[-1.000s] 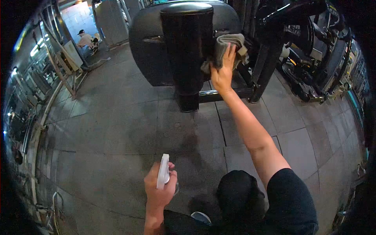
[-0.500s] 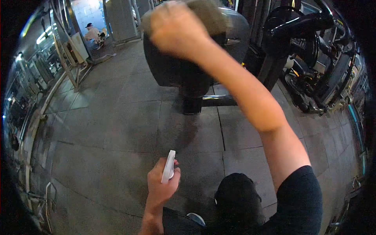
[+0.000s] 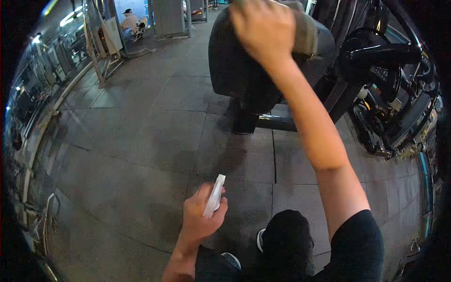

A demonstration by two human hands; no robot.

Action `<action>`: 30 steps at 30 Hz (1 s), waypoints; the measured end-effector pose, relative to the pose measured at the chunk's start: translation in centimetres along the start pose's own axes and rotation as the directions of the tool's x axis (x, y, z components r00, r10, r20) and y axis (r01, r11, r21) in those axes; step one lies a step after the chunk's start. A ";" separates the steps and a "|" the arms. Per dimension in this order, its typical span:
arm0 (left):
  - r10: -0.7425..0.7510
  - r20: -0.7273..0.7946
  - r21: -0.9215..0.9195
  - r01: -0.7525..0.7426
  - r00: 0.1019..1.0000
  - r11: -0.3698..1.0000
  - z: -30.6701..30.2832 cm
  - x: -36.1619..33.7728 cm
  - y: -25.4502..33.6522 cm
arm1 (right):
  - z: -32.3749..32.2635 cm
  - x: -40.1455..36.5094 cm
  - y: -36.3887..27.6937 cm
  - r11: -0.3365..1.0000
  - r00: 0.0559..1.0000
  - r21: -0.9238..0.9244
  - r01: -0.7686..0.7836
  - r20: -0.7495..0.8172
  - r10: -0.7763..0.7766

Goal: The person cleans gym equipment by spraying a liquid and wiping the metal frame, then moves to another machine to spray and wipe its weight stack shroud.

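Observation:
My left hand (image 3: 203, 211), low in the middle, is closed around a white spray bottle (image 3: 214, 196). Only its narrow top shows, pointing forward; the rest is hidden by my hand. My right arm reaches far forward. The right hand (image 3: 268, 33) is pressed on a grey-brown cloth (image 3: 305, 35) on top of a black machine pad (image 3: 235, 66). Its fingertips are blurred and partly cut off by the top edge of the view.
A black post and foot (image 3: 244, 122) hold the pad above the tiled floor (image 3: 141, 141). Black gym machines (image 3: 385, 61) stand to the right. Metal frames (image 3: 101, 47) line the left. A person (image 3: 131, 23) sits low at the far left. My shoe (image 3: 260, 239) shows below.
The view has swung left, so the pad sits further right. My right hand has shifted over the pad with the cloth. My left hand keeps its hold on the white bottle.

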State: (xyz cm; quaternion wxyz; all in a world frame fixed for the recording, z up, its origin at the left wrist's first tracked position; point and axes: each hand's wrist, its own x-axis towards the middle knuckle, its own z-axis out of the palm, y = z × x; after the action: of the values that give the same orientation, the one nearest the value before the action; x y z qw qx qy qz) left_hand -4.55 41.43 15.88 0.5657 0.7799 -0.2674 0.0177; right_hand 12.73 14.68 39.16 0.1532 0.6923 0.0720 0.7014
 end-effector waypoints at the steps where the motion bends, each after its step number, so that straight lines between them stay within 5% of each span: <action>1: -0.019 0.025 0.016 0.018 1.000 1.000 -0.2 0.0 0.0 | 1.7 -0.7 -1.4 0.998 0.989 -0.037 0.056 0.140 -0.051; 3: -0.061 0.043 0.026 0.059 0.997 0.998 -0.3 0.0 0.2 | 3.8 -1.6 -2.6 0.971 0.958 -0.093 0.220 0.211 -0.196; 7: -0.032 0.044 0.051 0.030 0.999 0.998 -0.6 0.0 2.2 | 4.5 -8.0 -3.2 0.959 0.919 -0.011 0.283 0.289 -0.268; 9: 0.097 0.058 0.076 -0.101 0.994 0.992 -0.3 0.0 1.9 | 5.6 -16.4 -3.3 0.745 0.596 0.117 0.657 0.525 -0.608; 10: 0.082 0.080 0.089 -0.089 0.993 0.992 -0.4 0.1 2.1 | 8.8 -23.5 -2.2 0.832 0.646 0.396 0.388 0.528 -0.552; 11: 0.063 0.073 0.089 -0.070 0.995 0.994 -0.4 0.1 2.1 | 11.9 -30.2 -1.2 0.774 0.692 0.629 0.072 0.528 -0.493; 12: 0.086 0.048 0.079 -0.089 0.995 0.993 -0.5 0.0 2.1 | 11.3 -30.8 -1.8 0.767 0.687 0.639 0.063 0.529 -0.498; 14: 0.096 0.029 0.054 -0.098 0.995 0.994 -0.8 -0.2 2.1 | 9.9 -31.7 -1.6 0.798 0.678 0.270 0.539 0.422 -0.601; 15: 0.090 0.038 0.041 -0.092 0.995 0.995 -0.9 -0.3 2.1 | 8.3 -30.2 -2.1 0.796 0.668 0.273 0.540 0.436 -0.603; 17: 0.094 0.000 0.079 -0.094 0.996 0.992 -1.2 -0.1 1.9 | 4.8 -21.6 -4.5 0.931 0.229 0.239 0.274 0.924 -0.305; 19: 0.098 -0.008 0.082 -0.097 0.995 0.992 -1.5 0.2 2.0 | 5.3 -15.6 -1.3 0.854 0.665 0.172 0.491 0.559 -0.495; 21: 0.098 0.014 0.056 -0.099 0.995 0.994 -1.4 0.5 2.2 | 1.4 -5.6 -1.2 0.885 0.470 -0.176 0.432 0.881 -0.054; 23: 0.073 0.048 0.053 -0.075 0.996 0.996 -1.0 1.0 1.8 | 0.4 -3.9 -0.4 0.876 0.831 -0.062 0.478 0.354 -0.428; 26: 0.082 0.071 0.058 -0.087 0.994 0.995 -0.2 1.7 1.0 | 1.7 -10.6 -0.3 0.872 0.812 -0.051 0.487 0.394 -0.431; 30: 0.070 0.075 0.082 -0.076 0.995 0.994 0.0 1.8 0.2 | 2.0 -25.8 0.7 0.901 0.576 0.228 0.369 0.705 -0.414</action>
State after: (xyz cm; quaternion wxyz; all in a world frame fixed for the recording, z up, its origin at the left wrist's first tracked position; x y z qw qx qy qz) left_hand -3.11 40.70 16.63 0.5211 0.7930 -0.3149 0.0217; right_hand 14.45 5.69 14.99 0.3006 0.8861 0.1745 0.3068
